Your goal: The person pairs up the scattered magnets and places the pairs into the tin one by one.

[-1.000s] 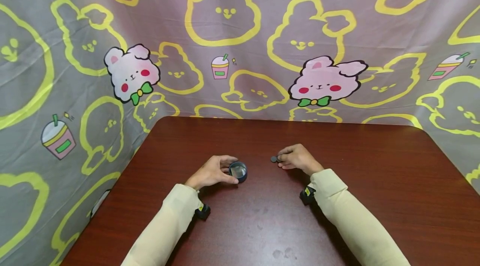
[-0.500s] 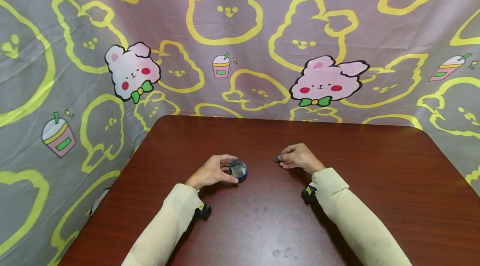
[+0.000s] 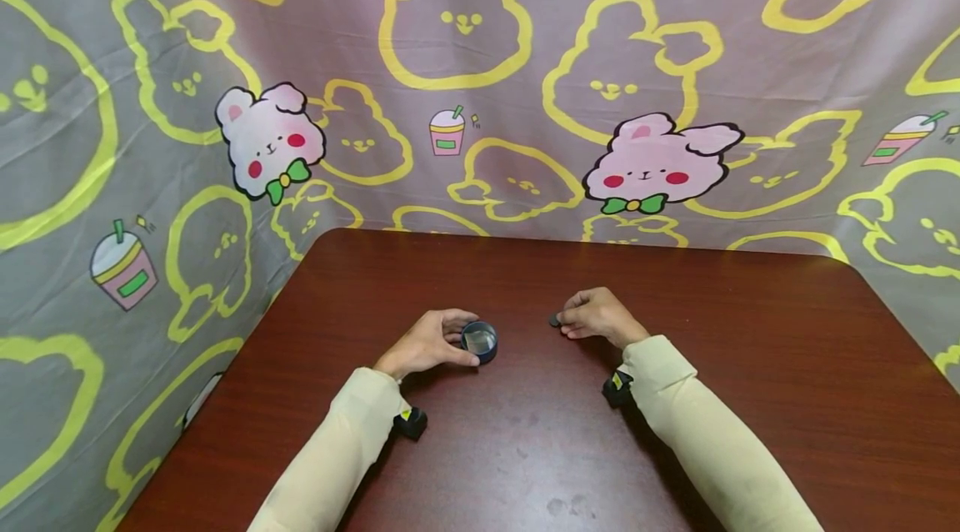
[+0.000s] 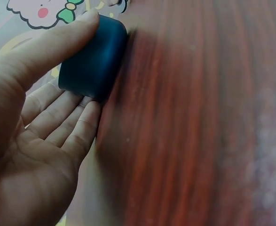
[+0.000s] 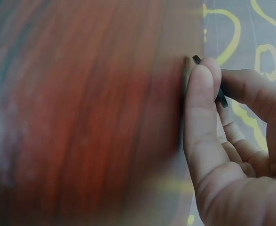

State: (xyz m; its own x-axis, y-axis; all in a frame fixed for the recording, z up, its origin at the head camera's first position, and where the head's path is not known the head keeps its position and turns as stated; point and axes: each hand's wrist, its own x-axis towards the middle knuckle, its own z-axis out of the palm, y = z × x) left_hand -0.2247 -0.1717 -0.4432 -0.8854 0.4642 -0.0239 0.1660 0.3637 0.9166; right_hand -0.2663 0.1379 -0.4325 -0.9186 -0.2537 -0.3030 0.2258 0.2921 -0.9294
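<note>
My left hand (image 3: 431, 342) holds a small round dark-blue container (image 3: 488, 356) on the left-middle of the table, thumb on the near side and fingers on the far side. Its top is open towards the head camera, and something pale and greyish shows inside. Seen from the left wrist, the container (image 4: 93, 61) presents a smooth curved wall. To the right, my right hand (image 3: 600, 319) pinches a small dark disc (image 3: 555, 320) low over the table. The right wrist view shows this thin disc (image 5: 223, 100) edge-on, its middle hidden by fingertips.
Both hands work over a reddish-brown wooden table (image 3: 517, 449) with rounded far corners. Behind it hangs a grey-pink curtain (image 3: 517, 115) printed with rabbits and drink cups. Each wrist carries a small black camera, such as the right camera (image 3: 617, 389).
A second before, a grey disc face and another dark edge showed side by side at the right fingertips; now a single dark disc shows there. The left hand keeps its hold on the container.
</note>
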